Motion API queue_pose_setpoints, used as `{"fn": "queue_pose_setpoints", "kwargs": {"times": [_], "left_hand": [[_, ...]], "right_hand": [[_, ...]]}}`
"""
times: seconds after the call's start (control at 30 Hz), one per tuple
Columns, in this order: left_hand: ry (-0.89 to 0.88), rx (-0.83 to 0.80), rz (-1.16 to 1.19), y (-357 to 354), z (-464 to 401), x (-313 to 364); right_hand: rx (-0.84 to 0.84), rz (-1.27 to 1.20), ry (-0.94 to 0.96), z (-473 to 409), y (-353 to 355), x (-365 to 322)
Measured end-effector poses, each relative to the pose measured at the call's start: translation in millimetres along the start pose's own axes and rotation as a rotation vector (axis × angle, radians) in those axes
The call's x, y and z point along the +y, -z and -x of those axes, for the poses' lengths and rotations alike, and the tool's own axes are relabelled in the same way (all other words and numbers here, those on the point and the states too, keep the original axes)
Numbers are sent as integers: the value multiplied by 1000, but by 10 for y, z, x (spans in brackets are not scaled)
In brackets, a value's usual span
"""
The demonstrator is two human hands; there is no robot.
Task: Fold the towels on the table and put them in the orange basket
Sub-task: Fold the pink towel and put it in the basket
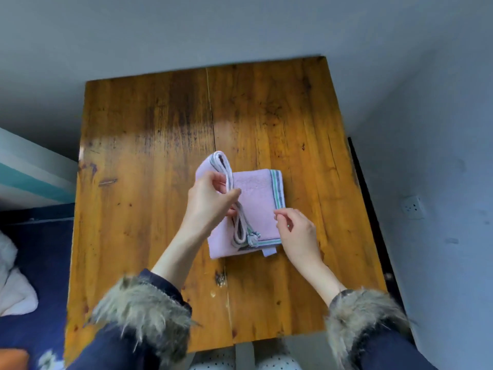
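A pink towel with green and grey striped borders lies partly folded in the middle of the wooden table. My left hand grips the towel's left layers and lifts that edge up over the rest. My right hand hovers at the towel's right edge with loosely curled fingers, and whether it pinches the cloth is unclear. An orange patch, perhaps the basket, shows at the bottom left corner, mostly out of view.
The table stands against a grey wall, with a wall socket low on the right. To the left are a dark blue floor and a white fluffy cloth. Fur-trimmed dark sleeves cover my forearms.
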State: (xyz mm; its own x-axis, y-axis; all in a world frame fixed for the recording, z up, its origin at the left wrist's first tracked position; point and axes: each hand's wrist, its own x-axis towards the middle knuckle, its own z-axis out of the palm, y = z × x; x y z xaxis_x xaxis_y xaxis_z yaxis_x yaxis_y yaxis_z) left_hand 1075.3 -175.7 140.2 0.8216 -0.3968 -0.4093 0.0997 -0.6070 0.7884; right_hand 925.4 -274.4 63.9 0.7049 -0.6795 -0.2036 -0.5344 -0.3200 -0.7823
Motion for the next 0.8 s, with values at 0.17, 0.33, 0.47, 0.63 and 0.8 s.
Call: {"fn": "queue_pose_setpoints", "kwargs": {"times": [0.17,0.33,0.47,0.63,0.8], "left_hand": [[-49,-43,-214,-801,-123,87],[-68,-10,-336,-1145,-211,-20],[-19,-73,-392,-1278,-252,-65],[77,-118,-7,-1184,-227,-61],[-635,259,-597,-680,-133,-401]], "right_hand": [[-137,-187,-179,-68,244,341],[-253,-197,-173,-109,276,496],[-277,-195,-190,-173,289,537],[-321,-233,-247,-266,290,505],[-344,-197,-270,-362,183,369]]}}
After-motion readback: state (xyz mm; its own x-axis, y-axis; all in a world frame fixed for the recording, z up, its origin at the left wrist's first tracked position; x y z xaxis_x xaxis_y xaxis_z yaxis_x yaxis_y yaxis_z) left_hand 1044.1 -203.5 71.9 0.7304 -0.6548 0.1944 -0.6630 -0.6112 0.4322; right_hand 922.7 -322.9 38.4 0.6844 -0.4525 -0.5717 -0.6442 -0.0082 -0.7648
